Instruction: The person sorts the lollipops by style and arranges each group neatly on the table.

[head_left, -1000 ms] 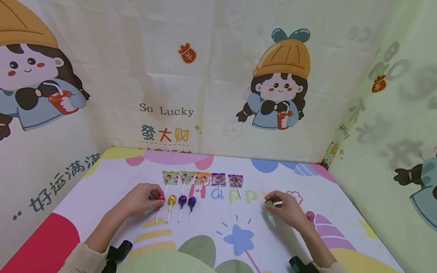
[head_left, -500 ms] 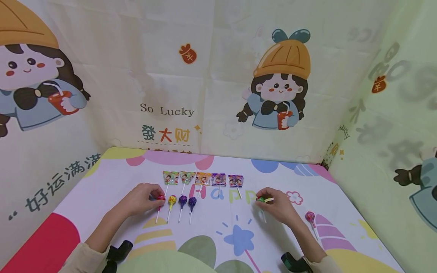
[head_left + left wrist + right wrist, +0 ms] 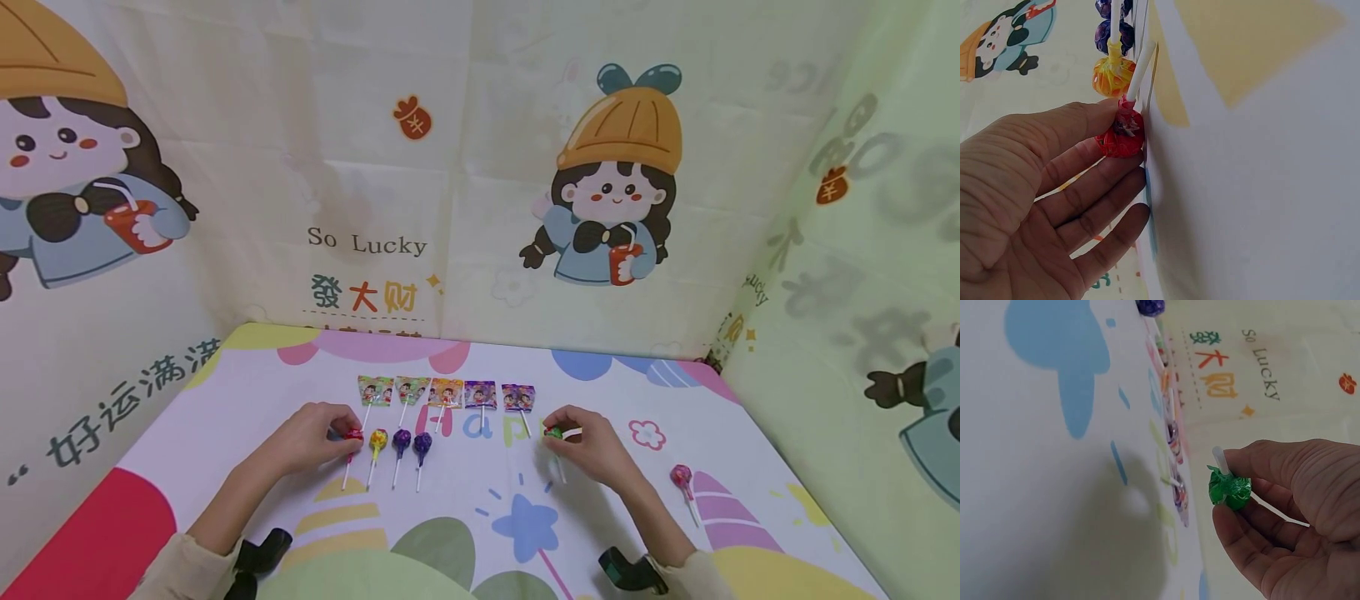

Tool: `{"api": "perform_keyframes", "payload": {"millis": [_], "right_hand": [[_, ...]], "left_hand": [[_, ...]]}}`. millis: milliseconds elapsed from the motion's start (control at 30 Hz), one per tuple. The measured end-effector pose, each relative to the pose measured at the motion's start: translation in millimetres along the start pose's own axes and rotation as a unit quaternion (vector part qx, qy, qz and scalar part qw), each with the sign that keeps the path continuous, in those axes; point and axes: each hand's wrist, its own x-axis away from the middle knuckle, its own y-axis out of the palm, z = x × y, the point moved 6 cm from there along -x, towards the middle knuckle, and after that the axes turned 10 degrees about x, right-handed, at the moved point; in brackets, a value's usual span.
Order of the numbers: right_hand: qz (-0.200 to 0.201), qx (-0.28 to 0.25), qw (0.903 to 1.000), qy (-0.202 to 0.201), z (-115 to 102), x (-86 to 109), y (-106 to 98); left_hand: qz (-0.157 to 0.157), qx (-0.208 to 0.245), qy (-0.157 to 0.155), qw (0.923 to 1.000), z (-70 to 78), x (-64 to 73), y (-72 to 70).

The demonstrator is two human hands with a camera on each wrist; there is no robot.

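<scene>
My left hand (image 3: 318,437) pinches the wrapped head of a red lollipop (image 3: 1124,134) between thumb and fingers, at the left end of the front row. Beside it lie a yellow lollipop (image 3: 377,442) and two purple lollipops (image 3: 401,442), sticks toward me. In the air over the table, my right hand (image 3: 592,446) holds a green lollipop (image 3: 1230,489) by its round head, the stick slanting down. Its fingers hide part of the head in the head view. Behind the front row lies a line of flat-wrapped lollipops (image 3: 446,392) in green, orange and purple packets.
Off to the right, a pink lollipop (image 3: 681,477) lies by itself. The table (image 3: 510,492) has a colourful printed cover. A cartoon-printed cloth (image 3: 480,208) stands behind the table and along its sides.
My right hand has moved left with the green lollipop, toward the front row. The pink lollipop is now fully uncovered by the right arm. My left hand stays on the red lollipop.
</scene>
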Motion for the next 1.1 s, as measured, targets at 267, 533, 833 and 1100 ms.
{"api": "perform_keyframes", "payload": {"millis": [267,533,833,1100], "right_hand": [[-0.008,-0.001,1.0000,0.000,-13.7,-4.2,8.5],[-0.014,-0.007,0.9996,-0.022,-25.0,-7.6,15.5],[-0.025,-0.018,0.9993,-0.020,-36.1,-11.6,27.0],[-0.032,-0.025,0.9985,-0.037,-47.2,-14.0,35.8]], "left_hand": [[0.003,0.001,0.002,1.0000,-2.2,-0.9,1.0],[0.003,0.000,0.007,1.0000,-1.3,0.0,0.3],[0.006,-0.002,0.001,1.0000,-4.3,-1.5,1.2],[0.009,-0.003,-0.001,1.0000,-4.9,-0.8,3.0]]}}
